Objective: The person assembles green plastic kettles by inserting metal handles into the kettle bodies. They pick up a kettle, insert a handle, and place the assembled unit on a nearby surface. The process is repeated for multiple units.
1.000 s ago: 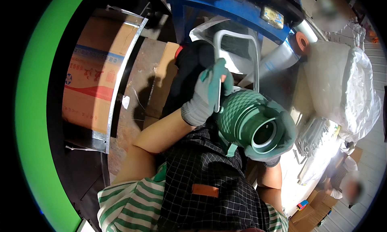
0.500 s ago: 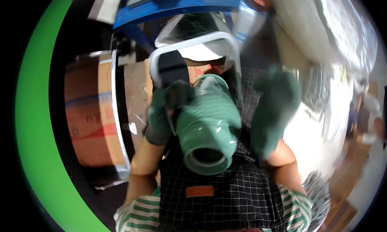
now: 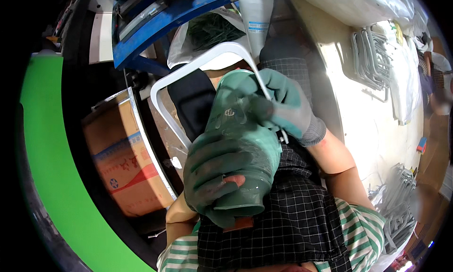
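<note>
Half a second ago the near white worktable point(image 3: 363, 125) on the right showed less of its bare top; now more of it lies in view, and the green, glossy, wide-mouthed vessel point(image 3: 245, 154) is tilted, its near mouth turned downward and largely out of sight; the pale grey, U-shaped metal handle point(image 3: 188, 68) now slants left over the vessel's far end.

The left hand point(image 3: 207, 175), in a grey-and-green glove, has left the handle and wraps the near part of the vessel from the left, its fingers pressed against the wall, one bare fingertip showing through the glove; the right hand point(image 3: 288, 104), gloved alike, stood apart from the vessel then, and now pinches the handle's right leg between thumb and curled fingers, the thumb blurred; the right forearm reaches in from the near right, elbow bent; the vessel sits between both hands, in front of the black checked apron point(image 3: 292, 206).

A brown cardboard box point(image 3: 127, 168) with red and blue bands stands on the left, its contents hidden; farther off, beneath the blue bench point(image 3: 179, 10), a white plastic bag point(image 3: 177, 47) holds thin dark-green strips point(image 3: 214, 31).
</note>
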### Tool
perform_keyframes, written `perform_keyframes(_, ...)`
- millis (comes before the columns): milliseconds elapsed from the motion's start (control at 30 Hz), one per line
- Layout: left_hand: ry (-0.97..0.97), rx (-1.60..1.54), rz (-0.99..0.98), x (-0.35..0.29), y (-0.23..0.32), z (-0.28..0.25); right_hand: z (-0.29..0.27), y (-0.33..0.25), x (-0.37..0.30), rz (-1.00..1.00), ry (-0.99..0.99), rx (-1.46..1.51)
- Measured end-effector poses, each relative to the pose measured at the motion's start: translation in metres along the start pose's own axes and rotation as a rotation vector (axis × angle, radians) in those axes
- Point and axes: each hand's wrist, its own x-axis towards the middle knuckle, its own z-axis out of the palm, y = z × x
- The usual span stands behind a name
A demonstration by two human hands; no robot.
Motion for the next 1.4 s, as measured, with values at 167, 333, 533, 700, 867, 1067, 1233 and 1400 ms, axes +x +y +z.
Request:
perform_keyframes(167,-0.059,-0.071,-0.015,0.005,-0.002,0.002,0.009,-0.004,-0.009,0.039,0.136,0.195)
perform_keyframes(333,-0.034,-0.025,0.018,0.001,-0.004,0.007,0.020,0.002,-0.014,-0.307,0.181,-0.446)
perform_keyframes(533,-0.182,0.002,-0.031,0.019,-0.001,-0.010,0.020,0.026,-0.002,0.032,0.351,0.111)
perform_keyframes(700,-0.087,0.100,-0.062,0.021,-0.008,-0.021,-0.019,0.061,0.016,-0.278,0.625,-0.007)
perform_keyframes(867,0.420,0.210,-0.200,0.035,-0.009,-0.046,-0.098,0.064,-0.029,0.058,0.341,0.521)
perform_keyframes(1067,0.368,-0.169,-0.353,0.065,-0.047,0.014,-0.129,0.013,-0.166,-0.496,0.647,0.129)
perform_keyframes(1233,0.175,-0.551,-0.294,0.041,-0.051,0.019,-0.180,-0.045,-0.234,-1.163,0.811,0.402)
perform_keyframes(1400,-0.050,-0.183,-0.304,0.034,-0.053,0.022,-0.325,-0.052,-0.280,-1.109,1.587,0.418)
